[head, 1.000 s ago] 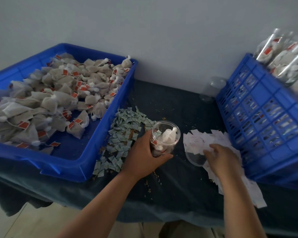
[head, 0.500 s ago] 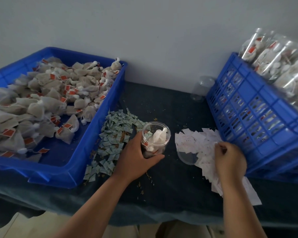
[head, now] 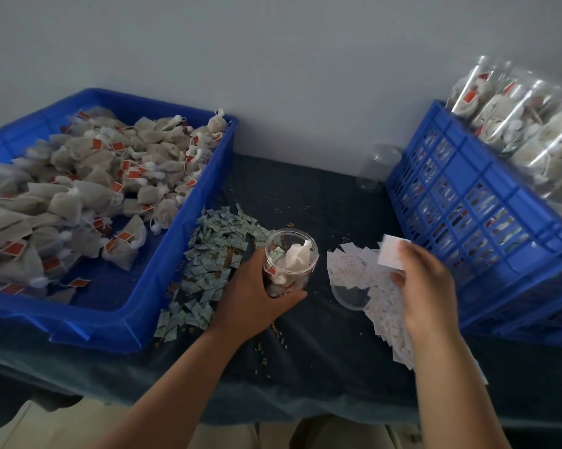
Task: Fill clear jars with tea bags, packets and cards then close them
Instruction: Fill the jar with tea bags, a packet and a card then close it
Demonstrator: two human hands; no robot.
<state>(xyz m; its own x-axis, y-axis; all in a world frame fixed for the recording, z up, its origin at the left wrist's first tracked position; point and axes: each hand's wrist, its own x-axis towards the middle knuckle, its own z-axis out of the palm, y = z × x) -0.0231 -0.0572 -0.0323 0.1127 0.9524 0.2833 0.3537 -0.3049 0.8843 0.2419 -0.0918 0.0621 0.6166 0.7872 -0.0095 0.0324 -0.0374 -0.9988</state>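
Head view: my left hand (head: 257, 296) gripped clear plastic jar (head: 300, 277) holding tea bags (head: 294, 258); right hand (head: 425, 286) pinched white card (head: 390, 252); clear lid (head: 347, 299) off.

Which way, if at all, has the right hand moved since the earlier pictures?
Yes. The right hand has risen off the pile of white cards, where it rested earlier, and now pinches one card above it.

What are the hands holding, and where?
Left hand grips the clear jar around its lower side; right hand pinches a white card by its lower right corner.
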